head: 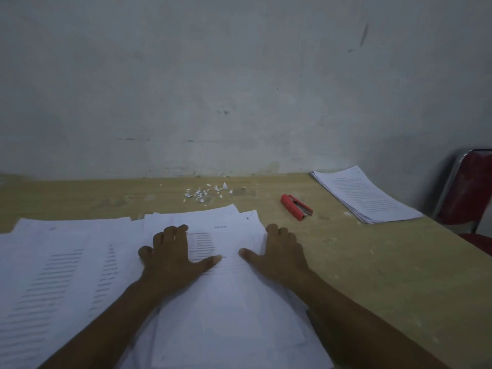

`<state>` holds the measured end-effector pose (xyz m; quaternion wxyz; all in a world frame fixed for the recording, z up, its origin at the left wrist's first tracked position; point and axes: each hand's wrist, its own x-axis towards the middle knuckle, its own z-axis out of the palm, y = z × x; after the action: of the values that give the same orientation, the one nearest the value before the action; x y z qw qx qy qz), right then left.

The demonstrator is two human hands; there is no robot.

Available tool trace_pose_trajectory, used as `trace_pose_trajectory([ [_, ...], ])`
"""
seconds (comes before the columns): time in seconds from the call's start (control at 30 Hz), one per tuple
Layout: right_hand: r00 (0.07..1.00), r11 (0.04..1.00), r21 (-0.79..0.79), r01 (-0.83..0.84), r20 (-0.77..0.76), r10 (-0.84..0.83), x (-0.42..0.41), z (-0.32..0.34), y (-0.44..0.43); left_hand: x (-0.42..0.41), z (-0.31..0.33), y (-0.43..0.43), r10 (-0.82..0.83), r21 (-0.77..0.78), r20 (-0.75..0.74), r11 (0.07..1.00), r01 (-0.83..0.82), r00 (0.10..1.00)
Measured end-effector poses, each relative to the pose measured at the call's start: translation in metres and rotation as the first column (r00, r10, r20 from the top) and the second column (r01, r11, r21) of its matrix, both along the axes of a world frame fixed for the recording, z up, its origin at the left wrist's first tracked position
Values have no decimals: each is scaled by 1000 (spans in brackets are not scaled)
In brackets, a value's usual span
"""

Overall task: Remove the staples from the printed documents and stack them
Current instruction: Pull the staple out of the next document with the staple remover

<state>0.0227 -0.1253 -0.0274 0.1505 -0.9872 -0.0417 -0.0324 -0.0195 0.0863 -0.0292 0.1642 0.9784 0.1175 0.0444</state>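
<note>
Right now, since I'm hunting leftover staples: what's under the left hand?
Loosely piled printed sheets lie under the left hand, which covers part of the text. Lower sheets and any staples are hidden.

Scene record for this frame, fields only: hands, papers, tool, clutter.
left hand: rests on centre pile, thumb spread
right hand: at centre pile's right edge, thumb on top sheet
centre pile: loose printed sheets, unevenly stacked
spread sheets: left of centre pile, overlapping
far stack: tidy, at table's far right
red stapler: untouched, between centre pile and far stack
paper scraps: scattered near wall
table: wooden
chair: red, beyond table's right edge
</note>
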Motion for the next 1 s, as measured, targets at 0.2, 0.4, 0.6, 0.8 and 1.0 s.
trace_pose_trajectory([
  [0.2, 992, 931, 355, 88, -121, -47, 12, -3, -6, -8, -14, 1, 39, 10, 103, 999, -41, 994],
  [0.4, 994, 893, 447, 38, -113, 14, 16, 6, -15, -9, -14, 1, 52, -13, 158, 999, -50, 986],
  [0.6, 1000, 726, 688, 10, 0, -14, 19, 0, -28, -4, -14, 2, 94, -6, 143, 996, -94, 985],
  [0.8, 996, 395, 915, -86, 72, 49, 16, 0, -45, 1, -4, 3, 112, -96, 155, 991, -98, 982],
  [1.0, 974, 111, 980, -164, 142, 179, 20, 24, -49, 3, 32, -2, 45, -725, 228, 674, 139, 973],
])
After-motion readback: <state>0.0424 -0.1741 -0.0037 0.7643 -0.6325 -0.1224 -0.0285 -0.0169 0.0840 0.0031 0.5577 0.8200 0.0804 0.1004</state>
